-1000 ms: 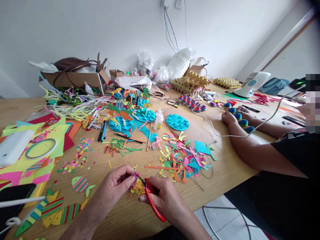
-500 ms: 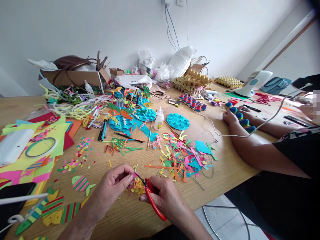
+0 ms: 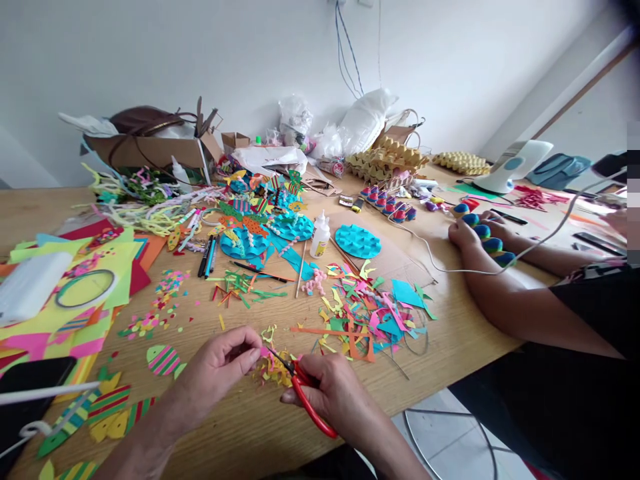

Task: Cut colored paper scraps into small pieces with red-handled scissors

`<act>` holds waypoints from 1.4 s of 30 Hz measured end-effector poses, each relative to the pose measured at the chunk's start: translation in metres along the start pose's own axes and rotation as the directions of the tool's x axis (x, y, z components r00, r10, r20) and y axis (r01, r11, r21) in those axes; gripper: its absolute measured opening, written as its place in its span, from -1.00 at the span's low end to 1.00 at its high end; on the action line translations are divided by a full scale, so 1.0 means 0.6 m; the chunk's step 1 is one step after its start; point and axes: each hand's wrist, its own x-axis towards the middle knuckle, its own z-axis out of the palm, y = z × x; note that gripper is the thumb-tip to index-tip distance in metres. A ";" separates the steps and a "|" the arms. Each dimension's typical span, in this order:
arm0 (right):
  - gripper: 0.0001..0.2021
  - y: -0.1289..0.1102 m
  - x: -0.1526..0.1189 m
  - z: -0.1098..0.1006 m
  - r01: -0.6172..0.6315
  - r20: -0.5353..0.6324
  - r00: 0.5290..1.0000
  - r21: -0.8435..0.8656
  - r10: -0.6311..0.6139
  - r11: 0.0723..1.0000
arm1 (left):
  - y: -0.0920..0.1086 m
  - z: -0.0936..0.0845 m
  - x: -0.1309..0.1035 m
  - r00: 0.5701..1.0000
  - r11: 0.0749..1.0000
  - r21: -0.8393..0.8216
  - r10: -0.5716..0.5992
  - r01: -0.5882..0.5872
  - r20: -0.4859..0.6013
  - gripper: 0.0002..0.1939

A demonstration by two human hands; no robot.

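My left hand [image 3: 226, 363] pinches a small pink paper piece [image 3: 265, 351] between thumb and fingertips. In my right hand [image 3: 331, 388] are scissors with red handles [image 3: 314, 410], their dark blades pointing at the pink piece; whether they touch it I cannot tell. Beneath both hands lies a heap of tiny yellow paper clippings [image 3: 274, 375] on the wooden table. A striped pink and green paper fish [image 3: 164, 360] rests to the left of my left hand. Past my right hand spreads a pile of coloured paper scraps [image 3: 367, 308].
A glue bottle [image 3: 320, 235] stands beside a blue egg-carton disc [image 3: 357, 241]. Coloured paper sheets [image 3: 120, 280] cover the left side. To the right, a co-worker's hands [image 3: 463, 233] hold a painted egg-carton strip [image 3: 483, 231]. A white cable [image 3: 430, 257] crosses the table.
My left hand has drawn slightly left, away from the scissor tips, and more of the pink piece shows. The scissors remain in my right hand. The view has shifted a little.
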 end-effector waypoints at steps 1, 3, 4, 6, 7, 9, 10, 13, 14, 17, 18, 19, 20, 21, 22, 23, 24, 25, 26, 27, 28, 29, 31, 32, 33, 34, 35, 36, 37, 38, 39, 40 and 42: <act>-0.55 0.000 0.000 -0.001 -0.017 0.012 1.000 -0.017 0.018 1.000 | -0.004 -0.003 0.000 1.000 1.000 0.027 0.000 0.000 0.007 -0.85; -0.59 -0.002 -0.002 -0.004 -0.040 0.043 0.998 -0.075 0.044 0.996 | -0.009 -0.009 0.000 1.000 0.997 0.078 -0.001 0.001 0.003 -0.84; -0.61 -0.005 -0.003 -0.006 -0.040 0.060 0.997 -0.121 0.047 0.992 | -0.010 -0.014 0.001 1.000 0.994 0.105 0.001 -0.001 -0.004 -0.84; -0.64 -0.009 -0.007 -0.011 -0.013 0.108 0.993 -0.220 0.038 0.975 | -0.009 -0.031 0.002 0.999 0.984 0.179 0.024 -0.016 -0.041 -0.83; -0.65 -0.011 -0.009 -0.014 0.000 0.137 0.990 -0.262 0.037 0.965 | -0.008 -0.043 0.003 0.996 0.971 0.239 0.042 -0.024 -0.074 -0.83; -0.67 -0.013 -0.013 -0.017 -0.019 0.176 0.981 -0.336 0.082 0.942 | -0.008 -0.079 0.004 0.982 0.907 0.422 0.091 -0.012 -0.167 -0.81; -0.69 -0.013 -0.014 -0.018 -0.048 0.181 0.976 -0.371 0.123 0.927 | -0.011 -0.100 0.004 0.970 0.849 0.528 0.106 0.027 -0.221 -0.80; -0.71 -0.003 -0.016 -0.017 -0.105 0.180 0.961 -0.462 0.209 0.880 | -0.027 -0.165 -0.001 0.948 0.626 0.753 0.066 0.204 -0.312 -0.75; -0.71 0.001 -0.016 -0.016 -0.099 0.195 0.957 -0.473 0.213 0.875 | -0.034 -0.184 -0.004 0.941 0.595 0.766 0.047 0.243 -0.335 -0.76; -0.73 0.013 -0.016 -0.012 -0.107 0.210 0.948 -0.495 0.238 0.862 | -0.054 -0.224 -0.009 0.932 0.538 0.786 0.003 0.304 -0.362 -0.77; -0.73 0.015 -0.015 -0.010 -0.111 0.209 0.947 -0.504 0.246 0.857 | -0.060 -0.232 -0.010 0.930 0.521 0.792 -0.009 0.319 -0.368 -0.77; -0.73 0.016 -0.015 -0.009 -0.115 0.205 0.946 -0.515 0.252 0.850 | -0.065 -0.238 -0.010 0.927 0.503 0.797 -0.021 0.332 -0.373 -0.76; -0.73 0.017 -0.015 -0.008 -0.114 0.202 0.946 -0.525 0.253 0.844 | -0.070 -0.243 -0.009 0.925 0.487 0.803 -0.031 0.345 -0.378 -0.76; -0.74 0.016 -0.014 -0.008 -0.110 0.202 0.946 -0.533 0.252 0.839 | -0.075 -0.247 -0.009 0.923 0.471 0.808 -0.041 0.355 -0.382 -0.76; -0.75 0.015 -0.014 -0.008 -0.107 0.199 0.947 -0.541 0.251 0.834 | -0.080 -0.251 -0.008 0.922 0.456 0.813 -0.049 0.362 -0.384 -0.75; -0.76 0.014 -0.014 -0.009 -0.110 0.192 0.948 -0.550 0.253 0.828 | -0.085 -0.254 -0.008 0.921 0.443 0.818 -0.056 0.368 -0.384 -0.75; -0.78 0.012 -0.015 -0.011 -0.115 0.182 0.950 -0.556 0.255 0.823 | -0.089 -0.257 -0.008 0.922 0.430 0.823 -0.062 0.371 -0.383 -0.74; -0.79 0.010 -0.015 -0.013 -0.118 0.170 0.953 -0.559 0.252 0.821 | -0.092 -0.259 -0.008 0.922 0.419 0.828 -0.068 0.373 -0.381 -0.74; -0.81 0.008 -0.016 -0.015 -0.133 0.156 0.952 -0.564 0.263 0.815 | -0.095 -0.262 -0.009 0.923 0.408 0.833 -0.072 0.373 -0.378 -0.73; -0.82 0.006 -0.016 -0.017 -0.136 0.144 0.955 -0.564 0.259 0.814 | -0.097 -0.263 -0.010 0.924 0.398 0.838 -0.076 0.373 -0.375 -0.73; -0.82 0.004 -0.017 -0.020 -0.129 0.143 0.958 -0.556 0.248 0.821 | -0.098 -0.265 -0.011 0.924 0.388 0.843 -0.079 0.374 -0.374 -0.74; -0.82 0.002 -0.018 -0.022 -0.115 0.144 0.963 -0.545 0.228 0.831 | -0.099 -0.266 -0.011 0.923 0.376 0.846 -0.082 0.379 -0.377 -0.74; -0.79 -0.001 -0.019 -0.026 -0.119 0.125 0.968 -0.534 0.218 0.837 | -0.099 -0.268 -0.012 0.917 0.349 0.851 -0.082 0.393 -0.390 -0.76; -0.78 -0.002 -0.020 -0.027 -0.116 0.124 0.970 -0.527 0.211 0.842 | -0.098 -0.268 -0.012 0.915 0.338 0.853 -0.075 0.398 -0.397 -0.76; -0.77 -0.003 -0.021 -0.028 -0.112 0.127 0.970 -0.521 0.207 0.846 | -0.097 -0.267 -0.012 0.914 0.331 0.855 -0.062 0.398 -0.401 -0.78; -0.78 -0.003 -0.022 -0.028 -0.110 0.133 0.969 -0.518 0.207 0.848 | -0.096 -0.266 -0.012 0.914 0.328 0.858 -0.044 0.394 -0.403 -0.78; -0.81 -0.003 -0.024 -0.029 -0.108 0.138 0.968 -0.519 0.208 0.848 | -0.094 -0.264 -0.012 0.916 0.329 0.862 -0.026 0.387 -0.401 -0.77; -0.85 -0.002 -0.026 -0.029 -0.108 0.142 0.967 -0.521 0.211 0.847 | -0.092 -0.261 -0.012 0.918 0.331 0.865 -0.008 0.377 -0.397 -0.75; -0.89 0.000 -0.028 -0.029 -0.108 0.142 0.967 -0.519 0.211 0.848 | -0.088 -0.257 -0.011 0.919 0.337 0.866 0.007 0.369 -0.394 -0.73; -0.91 0.003 -0.030 -0.030 -0.104 0.144 0.968 -0.507 0.204 0.856 | -0.083 -0.251 -0.010 0.921 0.350 0.865 0.017 0.359 -0.389 -0.71; -0.91 0.006 -0.033 -0.030 -0.090 0.153 0.971 -0.481 0.185 0.872 | -0.077 -0.243 -0.008 0.922 0.374 0.860 0.027 0.348 -0.386 -0.70; -0.91 0.010 -0.037 -0.032 -0.071 0.163 0.974 -0.445 0.159 0.893 | -0.071 -0.233 -0.007 0.923 0.406 0.851 0.040 0.335 -0.382 -0.69; -0.92 0.019 -0.044 -0.036 -0.057 0.162 0.979 -0.376 0.126 0.925 | -0.057 -0.205 -0.005 0.925 0.497 0.821 0.089 0.280 -0.369 -0.70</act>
